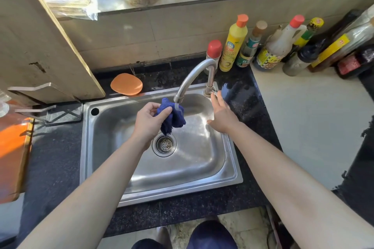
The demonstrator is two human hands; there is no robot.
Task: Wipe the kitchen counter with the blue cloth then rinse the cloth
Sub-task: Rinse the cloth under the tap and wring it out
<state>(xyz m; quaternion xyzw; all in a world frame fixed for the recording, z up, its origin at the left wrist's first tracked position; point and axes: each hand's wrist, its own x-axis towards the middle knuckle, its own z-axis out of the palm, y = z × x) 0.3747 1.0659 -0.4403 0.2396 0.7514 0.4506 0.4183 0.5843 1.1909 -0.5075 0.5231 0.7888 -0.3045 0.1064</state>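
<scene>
1. Head view, hands: my left hand [148,121] grasps the blue cloth [172,116], thumb and fingers curled round its bunched upper part. My right hand [221,117] is released, fingers straight and spread, holding nothing.
2. The cloth hangs crumpled just to the right of my left hand, between the two hands, above the sink [232,176]. Its ragged lower corner dangles just over the drain [164,144], which sits below and slightly right of my left wrist.
3. The tap [192,79] arches from its base beyond my right hand to a mouth directly above the cloth. A thin pale stream of water [177,106] runs from the mouth onto the fabric.
4. My right fingertips reach towards the tap's base at the sink's far right corner. I cannot tell whether they touch it.
5. The dark speckled bench [54,157] surrounds the sink. To the right of my right forearm it gives way to a pale surface [303,117].
6. Beyond my right hand, along the wall, stands a row of bottles, among them a red-capped can [213,52] nearest the tap and a yellow bottle [232,46] just beside it.
7. Beyond my left hand an orange dish [126,84] lies on the bench behind the sink's rim.
8. Further left of my left hand a pale cutting board [40,36] leans upright in a metal stand.
</scene>
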